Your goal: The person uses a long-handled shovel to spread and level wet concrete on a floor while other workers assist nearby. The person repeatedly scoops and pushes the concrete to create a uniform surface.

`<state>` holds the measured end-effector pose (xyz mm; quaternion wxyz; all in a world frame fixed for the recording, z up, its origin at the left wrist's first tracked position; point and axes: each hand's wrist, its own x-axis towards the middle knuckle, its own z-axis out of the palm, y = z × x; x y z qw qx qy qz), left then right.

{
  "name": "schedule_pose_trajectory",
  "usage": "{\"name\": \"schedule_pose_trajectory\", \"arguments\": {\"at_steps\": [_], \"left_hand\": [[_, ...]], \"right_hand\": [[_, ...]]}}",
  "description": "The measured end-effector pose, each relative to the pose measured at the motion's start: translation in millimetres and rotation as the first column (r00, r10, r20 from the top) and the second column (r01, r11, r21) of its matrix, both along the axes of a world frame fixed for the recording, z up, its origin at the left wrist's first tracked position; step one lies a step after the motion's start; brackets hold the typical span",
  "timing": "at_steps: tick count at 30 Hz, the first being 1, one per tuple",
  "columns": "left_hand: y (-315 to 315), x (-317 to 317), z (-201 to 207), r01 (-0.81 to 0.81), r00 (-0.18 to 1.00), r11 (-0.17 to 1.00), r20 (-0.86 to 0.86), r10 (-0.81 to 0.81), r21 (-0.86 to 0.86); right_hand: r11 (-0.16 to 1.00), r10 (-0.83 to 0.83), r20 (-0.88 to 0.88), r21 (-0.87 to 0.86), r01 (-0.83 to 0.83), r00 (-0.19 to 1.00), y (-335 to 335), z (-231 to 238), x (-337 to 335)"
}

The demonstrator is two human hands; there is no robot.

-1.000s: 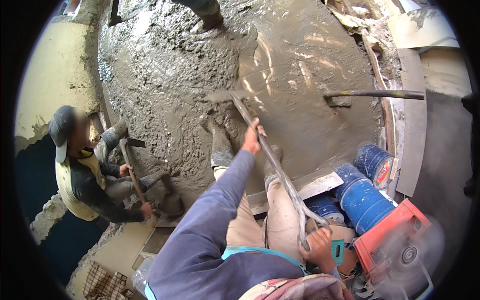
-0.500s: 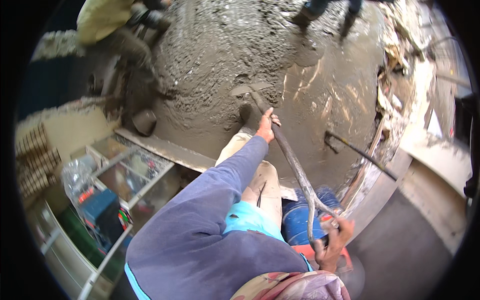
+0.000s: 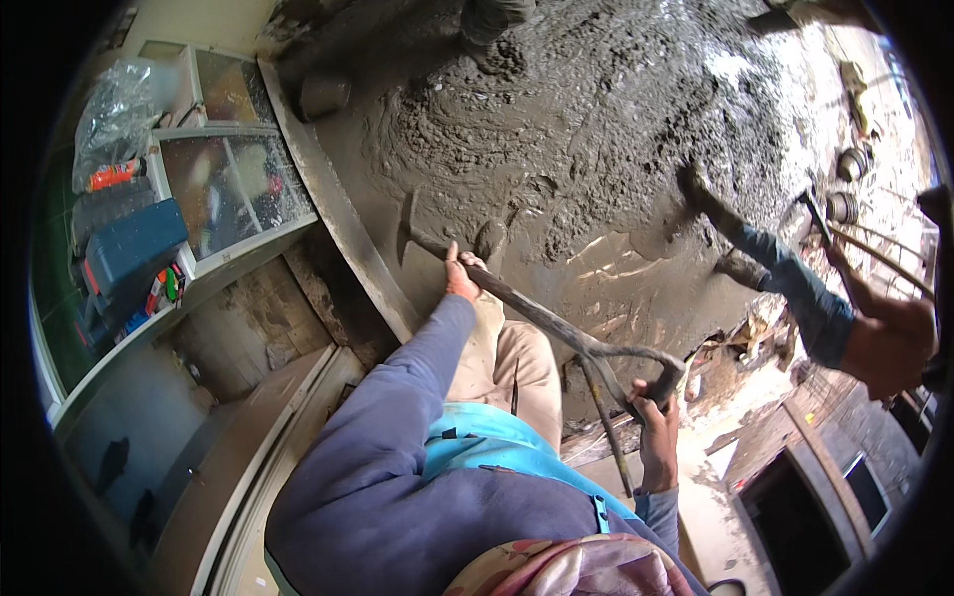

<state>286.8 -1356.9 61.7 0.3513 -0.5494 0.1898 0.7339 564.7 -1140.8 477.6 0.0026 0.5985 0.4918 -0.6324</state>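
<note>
A shovel (image 3: pixel 542 318) with a wooden shaft and a forked grip end lies slantwise in front of my body. My left hand (image 3: pixel 463 274) is wrapped round the shaft near the blade end. Closed on the grip at the other end is my right hand (image 3: pixel 656 417). The blade (image 3: pixel 407 226), seen nearly edge-on, is at the left margin of wet grey concrete (image 3: pixel 586 149), next to a long board. How deep the blade sits in the concrete I cannot tell. My muddy foot (image 3: pixel 490 243) stands in the concrete beside the shaft.
A board (image 3: pixel 343 214) edges the concrete on the left, beside a glass-fronted cabinet (image 3: pixel 238 189) bearing a blue toolbox (image 3: pixel 134 248). On the right a co-worker (image 3: pixel 795 283) stands in the concrete, holding a long-handled tool. A thin rod (image 3: pixel 604 427) lies near my right hand.
My view has turned to the right. The shovel's blade has swung left toward the board. My right hand, loose at the grip before, is now closed round it.
</note>
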Motion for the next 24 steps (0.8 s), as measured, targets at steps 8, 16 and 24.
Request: {"name": "schedule_pose_trajectory", "arguments": {"at_steps": [8,16,24], "left_hand": [[-53.4,-190.7,-63.8,-0.184,0.887,0.961,-0.456,0.073,-0.204],[48.1,-307.3,-112.8,0.349,0.803,0.644,-0.137,-0.58,-0.681],[301.1,-129.4,-86.5,0.179,0.952,0.876,-0.145,-0.269,-0.449]], "right_hand": [[0.798,0.24,-0.506,-0.383,-0.465,0.828,56.8,-141.3,-230.5],[0.88,0.196,-0.453,-0.31,-0.36,0.869,95.9,-217.8,-339.7],[0.946,0.215,-0.293,-0.173,-0.273,0.932,277.4,-100.1,-175.1]]}}
